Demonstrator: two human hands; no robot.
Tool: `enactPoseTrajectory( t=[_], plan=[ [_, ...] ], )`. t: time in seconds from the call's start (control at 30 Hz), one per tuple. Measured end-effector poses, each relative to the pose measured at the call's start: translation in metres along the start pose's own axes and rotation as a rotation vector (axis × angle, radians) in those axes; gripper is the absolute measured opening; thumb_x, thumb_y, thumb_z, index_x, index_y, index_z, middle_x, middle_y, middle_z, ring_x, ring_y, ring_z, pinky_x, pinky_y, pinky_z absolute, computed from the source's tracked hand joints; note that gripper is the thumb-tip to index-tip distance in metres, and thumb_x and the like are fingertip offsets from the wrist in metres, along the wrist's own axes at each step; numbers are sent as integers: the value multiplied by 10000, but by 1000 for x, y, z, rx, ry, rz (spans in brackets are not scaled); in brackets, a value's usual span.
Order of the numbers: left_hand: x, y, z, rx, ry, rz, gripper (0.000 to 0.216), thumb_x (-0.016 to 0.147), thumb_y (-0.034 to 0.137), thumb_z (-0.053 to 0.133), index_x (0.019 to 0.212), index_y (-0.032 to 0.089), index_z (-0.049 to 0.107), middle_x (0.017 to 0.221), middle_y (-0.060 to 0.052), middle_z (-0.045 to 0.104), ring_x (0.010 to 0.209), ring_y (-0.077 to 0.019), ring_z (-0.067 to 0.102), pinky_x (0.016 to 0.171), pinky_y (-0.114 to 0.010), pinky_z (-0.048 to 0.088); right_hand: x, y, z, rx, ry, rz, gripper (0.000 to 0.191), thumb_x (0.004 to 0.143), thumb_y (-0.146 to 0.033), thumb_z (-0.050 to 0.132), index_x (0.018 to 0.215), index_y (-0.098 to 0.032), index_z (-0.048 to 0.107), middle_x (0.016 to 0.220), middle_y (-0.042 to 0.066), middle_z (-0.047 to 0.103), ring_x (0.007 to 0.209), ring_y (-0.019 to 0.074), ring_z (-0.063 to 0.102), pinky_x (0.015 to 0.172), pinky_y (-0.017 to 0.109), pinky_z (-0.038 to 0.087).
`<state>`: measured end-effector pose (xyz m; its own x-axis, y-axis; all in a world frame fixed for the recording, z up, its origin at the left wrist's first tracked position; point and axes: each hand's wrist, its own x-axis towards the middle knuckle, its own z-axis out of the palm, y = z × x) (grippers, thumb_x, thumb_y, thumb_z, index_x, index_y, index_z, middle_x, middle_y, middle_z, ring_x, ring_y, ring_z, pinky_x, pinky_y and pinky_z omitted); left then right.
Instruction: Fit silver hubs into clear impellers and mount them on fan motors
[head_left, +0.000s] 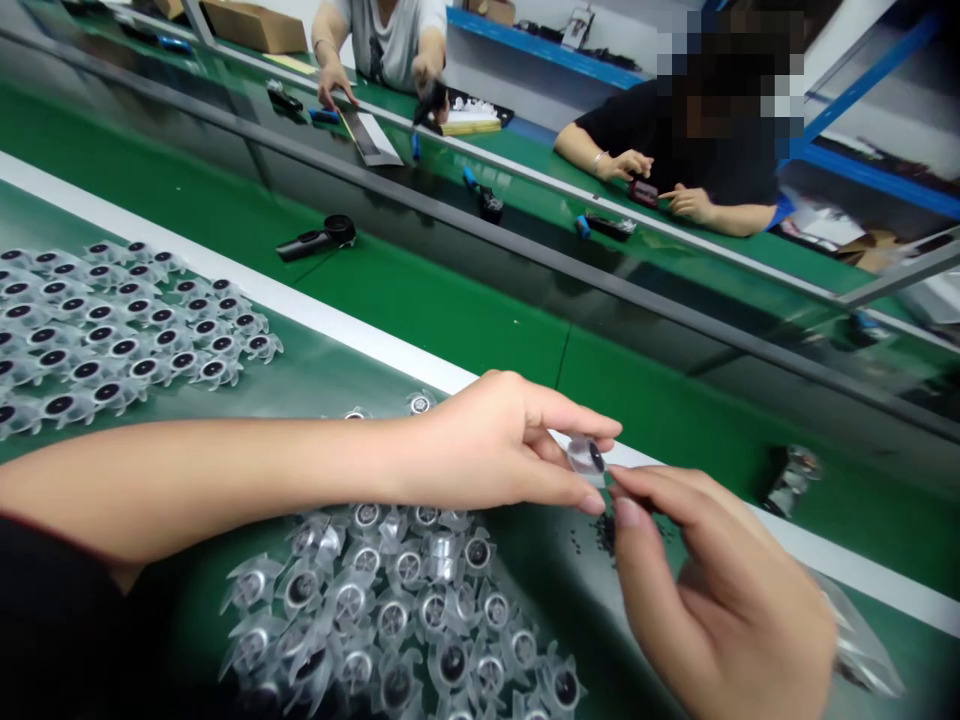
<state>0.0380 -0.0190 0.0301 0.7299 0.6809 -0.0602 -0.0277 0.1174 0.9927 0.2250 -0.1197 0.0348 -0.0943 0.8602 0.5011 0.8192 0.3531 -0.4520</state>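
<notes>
My left hand [499, 440] reaches across from the left and pinches a small clear plastic fan impeller [586, 458] between thumb and fingers. My right hand [720, 600] comes up from the lower right, its thumb and forefinger pinched together right at the impeller's lower edge, perhaps on a tiny dark part I cannot make out. A scatter of small black bits [600, 535] lies on the green mat just below. A loose pile of several clear impellers [420, 610] sits under my left forearm.
Several impellers stand in neat rows [120, 325] at the far left. A black handheld device [315, 240] lies on the green conveyor belt [450, 300]. Two other people [382, 40] [675, 150] work at the far side. A clear bag [855, 640] lies at lower right.
</notes>
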Motion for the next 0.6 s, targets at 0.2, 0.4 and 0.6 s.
enactPoseTrajectory(
  t=[0.2, 0.4, 0.6],
  plan=[
    [-2, 4, 3, 222, 89, 288, 463, 756, 275, 860, 1201, 195, 757, 1193, -50, 772, 1107, -203, 737, 1048, -292, 561, 11, 1, 4, 794, -71, 589, 112, 906, -345, 716, 936, -247, 671, 745, -11, 717, 661, 111, 692, 629, 187, 554],
    [-7, -4, 4, 457, 108, 490, 514, 751, 284, 876, 1245, 258, 736, 1194, -54, 771, 1068, -207, 754, 1004, -301, 584, 20, -6, 10, 1090, -107, 736, 200, 846, -379, 720, 856, -191, 650, 683, 5, 703, 626, 126, 671, 647, 248, 565],
    [29, 17, 6, 360, 69, 217, 809, 946, 784, 320, 1407, 171, 579, 1346, -173, 675, 1173, -303, 694, 898, -395, 617, 20, -23, -35, 1048, 10, 573, 72, 851, -249, 637, 801, -197, 636, 729, -1, 679, 663, 115, 631, 607, 220, 497]
  ],
)
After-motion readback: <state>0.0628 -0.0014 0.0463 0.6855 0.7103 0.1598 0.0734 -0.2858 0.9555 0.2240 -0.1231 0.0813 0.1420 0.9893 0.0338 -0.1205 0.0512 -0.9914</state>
